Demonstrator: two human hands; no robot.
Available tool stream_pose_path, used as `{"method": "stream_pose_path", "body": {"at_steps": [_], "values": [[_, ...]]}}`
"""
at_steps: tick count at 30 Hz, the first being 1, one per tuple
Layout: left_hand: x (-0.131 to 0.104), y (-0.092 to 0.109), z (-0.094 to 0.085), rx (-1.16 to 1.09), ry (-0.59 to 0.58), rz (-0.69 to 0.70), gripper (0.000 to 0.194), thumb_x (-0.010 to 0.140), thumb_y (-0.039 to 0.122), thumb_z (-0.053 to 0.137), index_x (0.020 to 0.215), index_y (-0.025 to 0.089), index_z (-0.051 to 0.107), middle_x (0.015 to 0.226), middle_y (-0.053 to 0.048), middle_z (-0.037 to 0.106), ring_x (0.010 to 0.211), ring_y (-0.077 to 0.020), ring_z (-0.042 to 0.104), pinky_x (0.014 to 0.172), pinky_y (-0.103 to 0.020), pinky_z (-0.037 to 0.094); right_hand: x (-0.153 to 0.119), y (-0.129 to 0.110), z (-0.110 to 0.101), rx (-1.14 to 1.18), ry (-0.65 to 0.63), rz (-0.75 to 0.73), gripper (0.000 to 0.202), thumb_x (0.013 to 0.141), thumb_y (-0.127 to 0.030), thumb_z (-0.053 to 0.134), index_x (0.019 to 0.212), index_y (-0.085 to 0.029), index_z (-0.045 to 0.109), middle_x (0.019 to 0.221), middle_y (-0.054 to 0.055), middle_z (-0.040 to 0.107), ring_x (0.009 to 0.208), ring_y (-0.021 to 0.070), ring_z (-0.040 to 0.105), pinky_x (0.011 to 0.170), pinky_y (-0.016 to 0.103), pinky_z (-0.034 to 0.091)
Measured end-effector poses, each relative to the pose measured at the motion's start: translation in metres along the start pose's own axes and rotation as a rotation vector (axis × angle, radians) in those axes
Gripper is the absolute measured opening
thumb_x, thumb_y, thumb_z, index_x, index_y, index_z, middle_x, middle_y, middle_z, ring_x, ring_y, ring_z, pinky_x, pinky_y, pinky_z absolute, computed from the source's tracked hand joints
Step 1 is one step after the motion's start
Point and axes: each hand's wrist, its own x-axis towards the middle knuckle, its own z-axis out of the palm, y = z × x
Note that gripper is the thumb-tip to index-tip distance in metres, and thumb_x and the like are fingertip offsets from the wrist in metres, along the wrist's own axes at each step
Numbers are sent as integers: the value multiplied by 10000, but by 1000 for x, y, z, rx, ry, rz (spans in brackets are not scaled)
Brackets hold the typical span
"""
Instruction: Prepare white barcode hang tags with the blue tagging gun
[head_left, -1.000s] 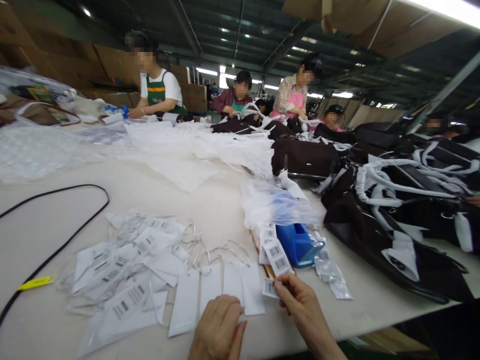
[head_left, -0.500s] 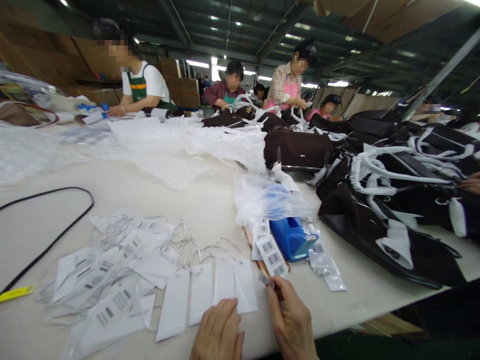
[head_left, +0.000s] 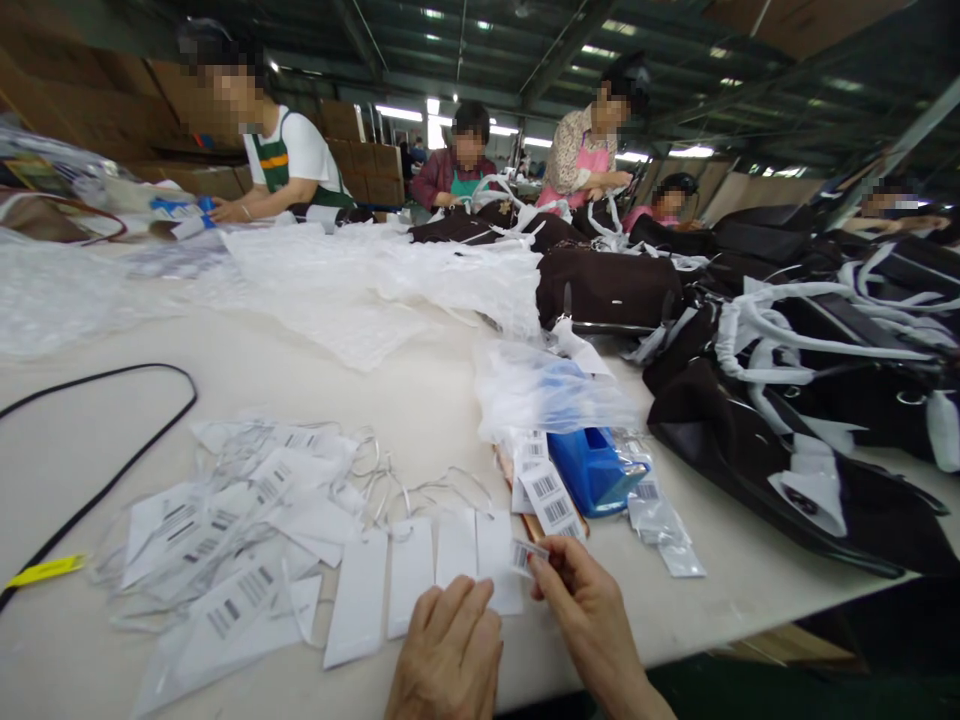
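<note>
Lifting barcode sticker (head_left: pixel 523 556) w/ right hand (head_left: pixel 581 600), now nearer blank tags (head_left: pixel 427 570).

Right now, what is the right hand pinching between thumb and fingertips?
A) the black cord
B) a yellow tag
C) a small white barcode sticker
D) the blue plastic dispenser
C: the right hand pinches a small white barcode sticker just above the row of blank white hang tags, while the blue plastic dispenser sits untouched further back on the table.

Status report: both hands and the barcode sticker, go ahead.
Left hand flat on white hang tags. Right hand pinching barcode sticker. Blue dispenser close behind.
</note>
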Motion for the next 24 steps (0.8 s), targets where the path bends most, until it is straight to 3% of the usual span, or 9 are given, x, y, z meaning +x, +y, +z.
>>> {"method": "stream_pose_path", "body": {"at_steps": [3,5,8,11,16,19,24], "values": [[0,-4,5,-21,-72,95,195,791,84,420,806,147,604,884,-67,705,947,-235,588,846,-367,392,11,-3,6,42,-99,58,233,788,-406,506,784,-178,553,563,-36,506,505,119,494,493,226,400],[-1,-7,4,-39,-44,121,196,787,84,415,801,136,604,827,-70,694,919,-227,587,854,-363,392,16,-4,9,55,-133,89,225,781,-397,495,738,-180,535,552,-42,489,487,113,475,487,230,386],[-2,-12,-2,-40,-22,69,193,797,92,407,819,112,598,770,-80,667,856,-225,575,824,-370,396,20,-5,11,44,-155,130,217,764,-388,482,702,-182,510,536,-50,465,469,109,470,478,231,375],[0,-13,-7,-30,-106,69,156,786,91,462,868,100,594,799,-84,663,866,-226,565,810,-366,391,22,-9,12,-8,-177,144,218,751,-385,464,687,-181,506,512,-54,445,447,107,453,452,229,351],[-1,-10,2,-58,1,55,185,812,106,412,836,125,594,832,-93,674,867,-226,570,793,-377,379,25,-11,14,-60,-201,123,211,747,-369,466,674,-178,518,507,-50,440,440,104,428,444,230,333],[-2,-9,5,-59,3,42,198,815,115,403,820,139,599,828,-87,685,858,-223,575,790,-376,377,28,-11,14,-83,-218,113,199,748,-351,470,663,-179,523,514,-47,440,434,101,415,427,227,319],[3,-12,-6,-36,-109,84,175,793,124,442,830,136,612,877,-79,703,877,-221,582,807,-350,378,30,-12,13,-99,-242,108,183,753,-324,469,673,-173,536,516,-44,457,406,99,412,403,225,316]]}}
